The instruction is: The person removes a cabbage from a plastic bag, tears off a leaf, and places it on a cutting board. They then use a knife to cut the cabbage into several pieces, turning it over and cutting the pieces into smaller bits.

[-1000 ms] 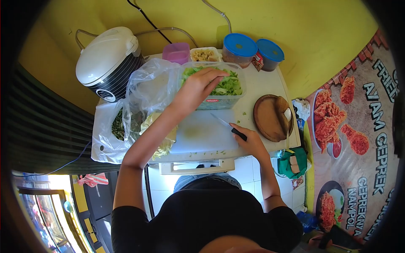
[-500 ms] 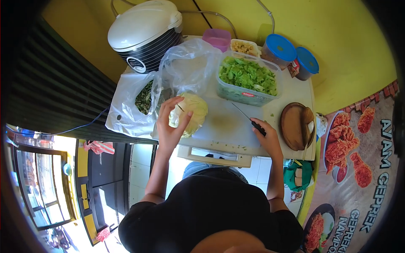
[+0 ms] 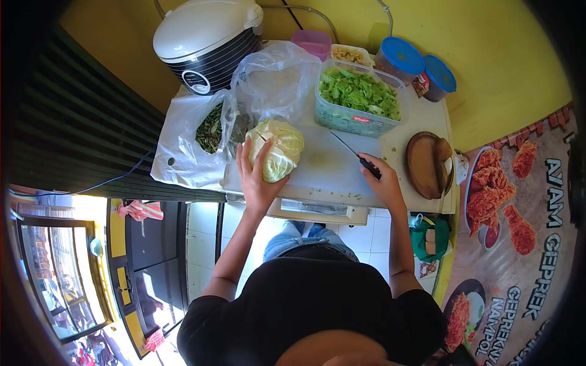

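Observation:
A pale green cabbage (image 3: 282,150) rests at the left of the white cutting board (image 3: 336,183), with a dark slit near its top. My left hand (image 3: 257,183) grips its near left side, thumb underneath and fingers laid over the leaves. In my right hand (image 3: 383,182) is a knife (image 3: 370,168) with a black handle, its blade pointing up and left across the board, apart from the cabbage. Behind the board stands a clear plastic tub (image 3: 354,125) full of chopped lettuce (image 3: 360,94).
A rice cooker (image 3: 207,46) stands at the back left, beside plastic bags (image 3: 268,79), one with dark leaves (image 3: 210,131). A wooden mortar (image 3: 422,165) sits on the right. Blue-lidded containers (image 3: 403,56) and a pink tub (image 3: 312,44) line the wall.
My left hand has moved from above the cabbage down onto its near left side. The cabbage appears turned. My right hand still holds the knife in nearly the same place.

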Demonstrator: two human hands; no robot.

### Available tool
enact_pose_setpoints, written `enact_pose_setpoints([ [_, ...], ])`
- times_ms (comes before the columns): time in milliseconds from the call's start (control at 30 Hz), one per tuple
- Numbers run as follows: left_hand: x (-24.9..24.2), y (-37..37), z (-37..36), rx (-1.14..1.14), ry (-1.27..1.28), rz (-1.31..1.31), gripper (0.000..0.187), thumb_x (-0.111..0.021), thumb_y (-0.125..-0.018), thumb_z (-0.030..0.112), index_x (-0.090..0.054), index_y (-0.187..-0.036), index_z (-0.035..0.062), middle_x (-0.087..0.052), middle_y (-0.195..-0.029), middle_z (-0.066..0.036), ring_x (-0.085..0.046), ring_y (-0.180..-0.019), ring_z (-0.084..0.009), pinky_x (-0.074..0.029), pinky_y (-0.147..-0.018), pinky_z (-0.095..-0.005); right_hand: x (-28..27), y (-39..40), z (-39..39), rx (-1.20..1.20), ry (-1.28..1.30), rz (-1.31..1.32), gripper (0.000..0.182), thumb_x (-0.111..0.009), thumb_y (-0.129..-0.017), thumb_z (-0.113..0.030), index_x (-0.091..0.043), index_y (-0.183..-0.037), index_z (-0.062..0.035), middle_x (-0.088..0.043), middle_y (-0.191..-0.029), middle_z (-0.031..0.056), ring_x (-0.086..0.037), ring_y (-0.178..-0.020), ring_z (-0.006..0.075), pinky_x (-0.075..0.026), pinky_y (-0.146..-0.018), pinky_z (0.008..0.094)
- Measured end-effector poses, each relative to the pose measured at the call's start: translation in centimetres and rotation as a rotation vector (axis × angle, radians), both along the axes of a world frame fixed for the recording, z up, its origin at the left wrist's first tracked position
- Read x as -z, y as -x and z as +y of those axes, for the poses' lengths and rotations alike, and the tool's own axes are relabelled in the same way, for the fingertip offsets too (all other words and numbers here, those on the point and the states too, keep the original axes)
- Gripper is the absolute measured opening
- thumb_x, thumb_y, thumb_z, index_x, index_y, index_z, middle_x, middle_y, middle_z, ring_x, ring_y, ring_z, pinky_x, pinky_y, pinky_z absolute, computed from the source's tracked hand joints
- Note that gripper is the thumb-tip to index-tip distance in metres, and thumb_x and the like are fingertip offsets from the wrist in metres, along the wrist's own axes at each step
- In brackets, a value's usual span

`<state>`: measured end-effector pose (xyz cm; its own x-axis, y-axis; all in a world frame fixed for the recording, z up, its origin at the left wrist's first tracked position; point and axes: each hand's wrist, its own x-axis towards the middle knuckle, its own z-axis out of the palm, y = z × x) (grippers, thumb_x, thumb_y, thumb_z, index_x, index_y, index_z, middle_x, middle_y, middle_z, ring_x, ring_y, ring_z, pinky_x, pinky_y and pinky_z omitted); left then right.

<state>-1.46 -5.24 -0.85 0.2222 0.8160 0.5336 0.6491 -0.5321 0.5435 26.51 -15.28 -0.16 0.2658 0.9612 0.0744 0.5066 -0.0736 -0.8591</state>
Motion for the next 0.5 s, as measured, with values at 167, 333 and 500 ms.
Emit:
enact_pose_setpoints([
  [167, 0.6, 0.3, 0.8, 0.074, -0.059, -0.094, 0.077, -0.082, -0.048, 0.013, -0.06, -0.122, 0.0176, -0.043, -0.14, -0.014, -0.035, -0.129, -0.0424, -0.034, -0.105, -0.0522, -0.5, -0.3, -1.6, 0.044, -0.019, 0.008, 0.034, -0.062, -0.084, -0.006, -0.061, -0.118, -0.0094, -0.063, -0.093, 0.0115, -0.06, -0.081, 0.0191, -0.047, -0.076, 0.0279],
  [333, 1.0, 0.1, 0.0, 0.143, -0.073, -0.182, 0.076, -0.082, -0.048, 0.012, -0.061, -0.12, 0.0136, -0.046, -0.136, -0.015, -0.038, -0.128, -0.0418, -0.036, -0.104, -0.0513, -0.7, -0.4, -2.4, 0.08, 0.013, -0.001, 0.033, -0.062, -0.084, -0.006, -0.062, -0.117, -0.0093, -0.064, -0.093, 0.012, -0.06, -0.08, 0.0193, -0.047, -0.076, 0.0275],
  [500, 0.8, -1.6, -0.7, 0.349, -0.128, -0.143, 0.073, -0.087, -0.046, 0.017, -0.064, -0.116, 0.0153, -0.045, -0.137, -0.014, -0.037, -0.129, -0.0437, -0.036, -0.104, -0.052, -0.4, -0.3, -2.7, 0.123, 0.006, 0.002, 0.034, -0.061, -0.085, -0.007, -0.061, -0.118, -0.0088, -0.064, -0.093, 0.0114, -0.059, -0.079, 0.018, -0.047, -0.075, 0.027],
])
